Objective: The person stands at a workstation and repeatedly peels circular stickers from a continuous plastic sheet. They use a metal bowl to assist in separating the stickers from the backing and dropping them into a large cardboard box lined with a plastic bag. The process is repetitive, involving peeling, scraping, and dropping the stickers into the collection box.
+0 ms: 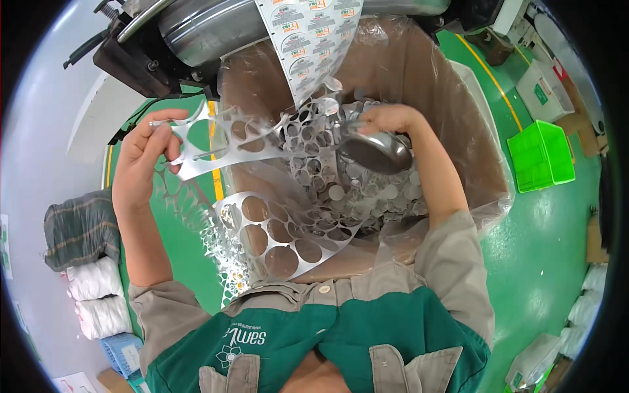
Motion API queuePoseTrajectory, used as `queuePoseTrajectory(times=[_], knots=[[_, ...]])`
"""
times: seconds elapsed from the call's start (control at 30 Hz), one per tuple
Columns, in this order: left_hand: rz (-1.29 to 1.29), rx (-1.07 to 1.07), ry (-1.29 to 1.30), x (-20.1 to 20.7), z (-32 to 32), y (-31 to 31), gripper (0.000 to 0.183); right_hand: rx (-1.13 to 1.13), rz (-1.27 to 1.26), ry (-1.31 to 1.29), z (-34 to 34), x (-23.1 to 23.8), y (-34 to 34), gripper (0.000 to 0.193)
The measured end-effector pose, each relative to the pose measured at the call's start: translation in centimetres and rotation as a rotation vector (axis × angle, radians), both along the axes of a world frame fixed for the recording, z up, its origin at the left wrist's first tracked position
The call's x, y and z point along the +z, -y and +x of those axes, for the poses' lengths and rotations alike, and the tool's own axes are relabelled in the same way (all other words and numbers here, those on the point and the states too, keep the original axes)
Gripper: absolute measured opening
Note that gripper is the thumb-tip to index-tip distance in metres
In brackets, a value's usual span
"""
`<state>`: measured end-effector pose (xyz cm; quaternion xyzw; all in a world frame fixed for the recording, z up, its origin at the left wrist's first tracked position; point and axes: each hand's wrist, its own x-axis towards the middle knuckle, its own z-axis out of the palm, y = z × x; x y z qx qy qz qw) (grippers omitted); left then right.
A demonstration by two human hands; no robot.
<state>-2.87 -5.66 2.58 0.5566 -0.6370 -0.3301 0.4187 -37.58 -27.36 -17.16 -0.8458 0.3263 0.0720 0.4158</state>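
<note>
My left hand (147, 147) is closed on the edge of a silvery foil strip (226, 152) punched with round holes. The strip stretches toward the middle, and a further length of it droops over the near side of a large box (452, 98) lined with clear plastic. My right hand (391, 120), smeared a little by motion, grips a rounded shiny metal bowl (377, 152) by its edge; its fingertips are partly blurred. Beneath the bowl lie many small round discs (393, 192) inside the box. Tangled punched foil covers part of them.
A printed foil web (314, 39) hangs from a metal roller (213, 29) into the far side of the box. A bright green crate (540, 156) stands on the green floor at right. White bundles (98, 295) and a dark plaid padded cloth (82, 229) lie at left.
</note>
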Motion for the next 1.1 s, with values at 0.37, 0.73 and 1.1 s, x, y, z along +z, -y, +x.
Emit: queuePoseTrajectory(times=[0.37,0.73,1.1], knots=[[-0.606,-0.450,-0.694,5.5,0.7,-7.7,0.009,-0.604,0.286,0.565,2.9,-9.3,0.5,0.033],[-0.322,0.774,1.055,1.6,22.1,-13.1,0.033,-0.165,-0.329,-0.197,0.1,-5.3,1.5,0.047],[-0.105,-0.414,1.056,-14.7,-4.8,3.1,0.069,-1.234,0.720,1.107,-2.5,-17.2,3.5,0.040]])
